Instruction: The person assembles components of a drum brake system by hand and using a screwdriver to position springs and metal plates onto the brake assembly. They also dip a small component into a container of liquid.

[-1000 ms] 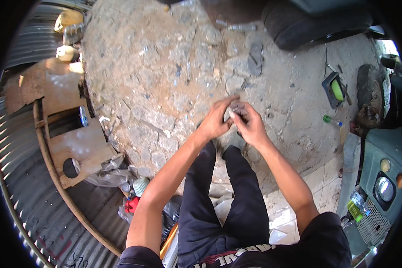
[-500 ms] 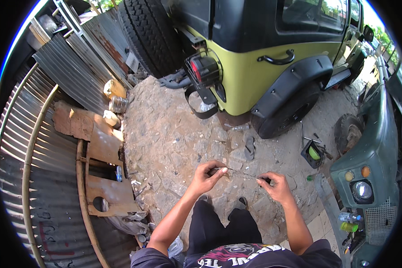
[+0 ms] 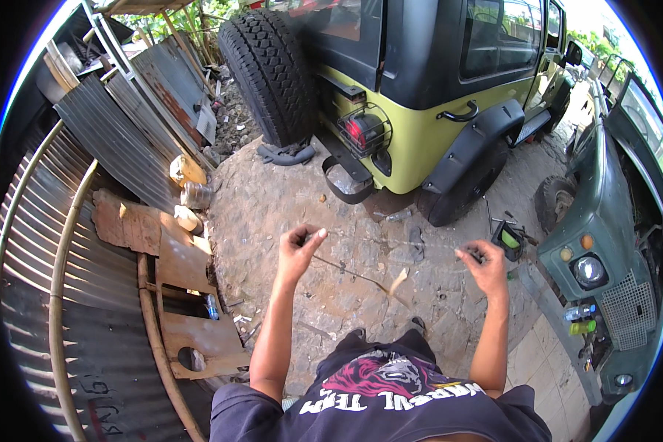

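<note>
My left hand (image 3: 300, 249) is raised in front of me, thumb and fingertips pinched together. From it a thin dark wire-like strand (image 3: 344, 267) slants down to the right. Near its lower end shows a blurred tan piece (image 3: 397, 282); whether the two are joined I cannot tell. Level with the left, my right hand (image 3: 483, 267) is also closed, thumb against bent fingers. A faint, motion-blurred line seems to run between the hands, so what the right one holds is not plain.
Ahead stands a yellow-green off-road car (image 3: 412, 140) with a spare tyre (image 3: 269, 77). A dark green vehicle (image 3: 593, 243) is at right, near a black tray (image 3: 510, 239). Corrugated metal sheets (image 3: 114, 147) and a cut board (image 3: 199, 331) line the left. A sandal (image 3: 417, 243) lies on the stone ground.
My hands have moved farther apart and up. The strand, stretched between both hands before, now slants down from the left hand. The tan piece has come into view. My view has tilted up.
</note>
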The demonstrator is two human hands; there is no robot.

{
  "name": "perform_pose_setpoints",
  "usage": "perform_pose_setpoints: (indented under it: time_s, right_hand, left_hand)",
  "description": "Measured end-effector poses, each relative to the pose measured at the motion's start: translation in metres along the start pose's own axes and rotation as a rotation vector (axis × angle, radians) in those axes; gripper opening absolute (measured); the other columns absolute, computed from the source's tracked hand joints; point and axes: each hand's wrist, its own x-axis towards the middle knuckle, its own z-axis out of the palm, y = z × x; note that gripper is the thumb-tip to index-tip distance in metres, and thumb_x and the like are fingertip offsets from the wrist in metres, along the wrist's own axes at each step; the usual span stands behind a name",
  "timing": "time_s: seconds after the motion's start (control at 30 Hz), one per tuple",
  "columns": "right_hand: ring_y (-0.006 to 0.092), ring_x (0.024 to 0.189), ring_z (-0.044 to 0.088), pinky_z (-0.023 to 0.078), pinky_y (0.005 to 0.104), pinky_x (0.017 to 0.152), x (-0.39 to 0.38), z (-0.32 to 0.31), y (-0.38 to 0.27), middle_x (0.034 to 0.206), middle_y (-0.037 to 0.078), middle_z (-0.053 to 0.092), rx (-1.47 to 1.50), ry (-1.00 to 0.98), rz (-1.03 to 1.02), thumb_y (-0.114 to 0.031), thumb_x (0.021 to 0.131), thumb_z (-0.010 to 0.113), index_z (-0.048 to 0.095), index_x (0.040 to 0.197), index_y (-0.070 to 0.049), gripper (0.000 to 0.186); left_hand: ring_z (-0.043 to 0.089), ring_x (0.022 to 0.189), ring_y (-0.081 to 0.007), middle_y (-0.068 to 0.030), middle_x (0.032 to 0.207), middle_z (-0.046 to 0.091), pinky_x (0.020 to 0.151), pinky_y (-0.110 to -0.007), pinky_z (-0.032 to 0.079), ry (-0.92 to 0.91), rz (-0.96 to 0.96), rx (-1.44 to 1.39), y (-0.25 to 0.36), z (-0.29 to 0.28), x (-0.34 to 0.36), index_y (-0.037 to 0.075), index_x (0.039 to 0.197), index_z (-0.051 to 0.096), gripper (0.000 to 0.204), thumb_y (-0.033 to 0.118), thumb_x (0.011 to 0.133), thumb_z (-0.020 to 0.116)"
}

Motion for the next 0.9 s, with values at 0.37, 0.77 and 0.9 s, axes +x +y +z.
perform_pose_setpoints:
  time_s: [0.37, 0.77, 0.9]
  right_hand:
    - [0.0018, 0.066, 0.046, 0.036, 0.0204, 0.058, -0.035, -0.036, -0.001, 0.073, -0.006, 0.056, 0.034, 0.286, 0.095, -0.015, 0.092, 0.071, 0.066, 0.09, 0.001, 0.017]
    - [0.0068, 0.067, 0.053, 0.045, 0.0255, 0.061, -0.059, -0.04, 0.027, 0.077, 0.002, 0.065, 0.084, 0.319, 0.113, -0.017, 0.092, 0.07, 0.068, 0.097, 0.001, 0.019]
    - [0.0076, 0.067, 0.053, 0.044, 0.0258, 0.061, -0.07, -0.069, 0.051, 0.075, 0.003, 0.063, 0.077, 0.404, 0.195, -0.018, 0.093, 0.07, 0.068, 0.096, 0.003, 0.021]
  left_hand:
    - [0.041, 0.064, -0.0011, 0.009, 0.071, 0.051, 0.056, -0.02, 0.032, -0.269, 0.04, -0.105, 0.014, 0.014, 0.038, 0.001, 0.094, 0.068, 0.021, 0.021, 0.092, 0.072]
    - [0.041, 0.063, -0.0028, 0.0064, 0.071, 0.052, 0.055, -0.022, 0.034, -0.803, 0.147, 0.123, 0.023, 0.208, 0.003, 0.002, 0.109, 0.068, 0.023, 0.016, 0.09, 0.073]
    - [0.042, 0.063, -0.0033, 0.0056, 0.068, 0.052, 0.056, -0.022, 0.034, -0.866, 0.119, -0.026, 0.042, 0.261, 0.005, 0.0, 0.095, 0.068, 0.02, 0.02, 0.092, 0.071]
